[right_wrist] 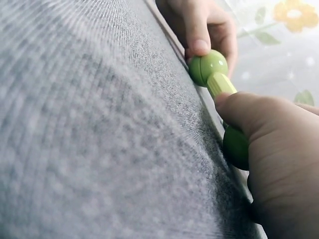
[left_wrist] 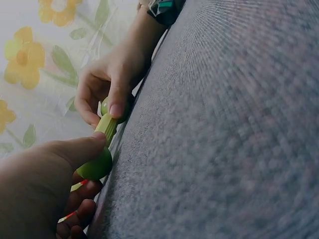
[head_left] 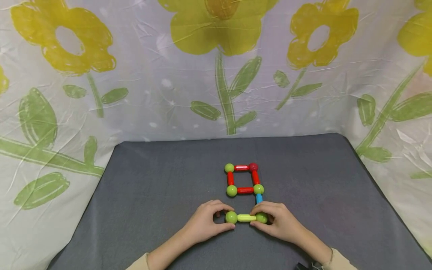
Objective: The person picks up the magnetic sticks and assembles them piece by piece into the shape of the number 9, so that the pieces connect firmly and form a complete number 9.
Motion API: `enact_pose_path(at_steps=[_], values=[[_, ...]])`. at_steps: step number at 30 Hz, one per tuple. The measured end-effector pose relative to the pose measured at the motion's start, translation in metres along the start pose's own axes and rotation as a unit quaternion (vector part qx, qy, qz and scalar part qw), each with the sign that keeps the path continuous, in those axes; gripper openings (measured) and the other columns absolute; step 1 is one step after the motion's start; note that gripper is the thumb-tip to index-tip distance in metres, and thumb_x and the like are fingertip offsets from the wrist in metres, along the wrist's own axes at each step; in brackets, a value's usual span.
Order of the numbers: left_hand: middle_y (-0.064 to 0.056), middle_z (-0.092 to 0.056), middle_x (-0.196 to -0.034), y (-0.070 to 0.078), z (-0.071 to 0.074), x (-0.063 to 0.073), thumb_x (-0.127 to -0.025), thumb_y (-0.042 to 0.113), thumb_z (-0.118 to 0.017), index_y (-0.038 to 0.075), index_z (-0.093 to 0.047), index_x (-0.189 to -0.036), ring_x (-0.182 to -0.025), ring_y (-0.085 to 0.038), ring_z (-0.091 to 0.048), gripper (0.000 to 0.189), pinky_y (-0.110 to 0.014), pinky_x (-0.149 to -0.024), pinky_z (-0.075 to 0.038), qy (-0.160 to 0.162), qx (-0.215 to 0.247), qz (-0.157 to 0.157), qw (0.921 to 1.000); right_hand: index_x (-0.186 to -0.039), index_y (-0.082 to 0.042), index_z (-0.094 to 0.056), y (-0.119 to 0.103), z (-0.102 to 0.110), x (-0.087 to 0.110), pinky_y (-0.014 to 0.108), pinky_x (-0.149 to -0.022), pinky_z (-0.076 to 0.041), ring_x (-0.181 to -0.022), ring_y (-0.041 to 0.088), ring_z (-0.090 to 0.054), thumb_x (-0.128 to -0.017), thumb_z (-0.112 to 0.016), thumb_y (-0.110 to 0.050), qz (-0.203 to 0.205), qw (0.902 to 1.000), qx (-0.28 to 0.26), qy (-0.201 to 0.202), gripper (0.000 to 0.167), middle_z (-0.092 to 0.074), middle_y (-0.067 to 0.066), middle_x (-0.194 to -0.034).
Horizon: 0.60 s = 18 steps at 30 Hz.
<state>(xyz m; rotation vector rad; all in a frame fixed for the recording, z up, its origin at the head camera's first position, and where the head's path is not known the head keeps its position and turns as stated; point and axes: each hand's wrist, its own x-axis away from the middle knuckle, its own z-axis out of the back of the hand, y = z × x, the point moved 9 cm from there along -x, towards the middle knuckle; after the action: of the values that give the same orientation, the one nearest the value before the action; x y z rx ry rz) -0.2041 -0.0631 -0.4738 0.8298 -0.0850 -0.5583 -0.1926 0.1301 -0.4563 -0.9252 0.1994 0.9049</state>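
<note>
A square of red rods (head_left: 245,190) with green balls (head_left: 231,191) and one red ball (head_left: 253,167) at its corners lies flat on the grey surface. From its near right corner a blue rod (head_left: 259,198) runs toward the right hand. Nearer me, a yellow rod (head_left: 246,218) joins two green balls. My left hand (head_left: 209,221) pinches the left green ball (head_left: 231,217) between thumb and fingers. The right hand (head_left: 280,221) grips the yellow rod's right end, its fingers around the right green ball (head_left: 261,217), partly hiding it and the blue rod's near end.
The grey cloth-covered table (head_left: 152,180) stretches out on both sides of the pieces. A white curtain (head_left: 141,97) with yellow flowers rises behind and beside it. Near the right sleeve, a dark object (head_left: 302,266) shows at the bottom edge.
</note>
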Motion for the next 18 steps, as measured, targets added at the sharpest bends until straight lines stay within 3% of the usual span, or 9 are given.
enact_pose_path(at_steps=[12,18], values=[[0.020,-0.064,-0.098,0.0008,-0.0017,0.0012,-0.086,0.043,-0.090,0.029,-0.078,-0.115,-0.085,-0.001,-0.052,0.034,-0.023,-0.078,-0.047,-0.008,-0.008,-0.003,0.9999,-0.110,-0.025,-0.075,0.0043,-0.0003,0.0018,0.009,-0.053,-0.038,-0.062,-0.004,-0.043,-0.087,-0.090,-0.014,-0.017,0.9998,0.006,-0.008,0.029,-0.072,-0.011,-0.099],[0.018,-0.064,-0.100,0.0020,0.0006,0.0011,-0.085,0.050,-0.089,0.026,-0.077,-0.120,-0.086,-0.004,-0.053,0.044,-0.024,-0.078,-0.047,-0.012,0.002,0.010,0.9999,-0.116,-0.016,-0.074,-0.0017,0.0079,-0.0007,0.009,-0.051,-0.036,-0.058,-0.004,-0.038,-0.083,-0.093,-0.011,-0.006,0.9997,-0.001,0.023,0.039,-0.073,-0.005,-0.099]])
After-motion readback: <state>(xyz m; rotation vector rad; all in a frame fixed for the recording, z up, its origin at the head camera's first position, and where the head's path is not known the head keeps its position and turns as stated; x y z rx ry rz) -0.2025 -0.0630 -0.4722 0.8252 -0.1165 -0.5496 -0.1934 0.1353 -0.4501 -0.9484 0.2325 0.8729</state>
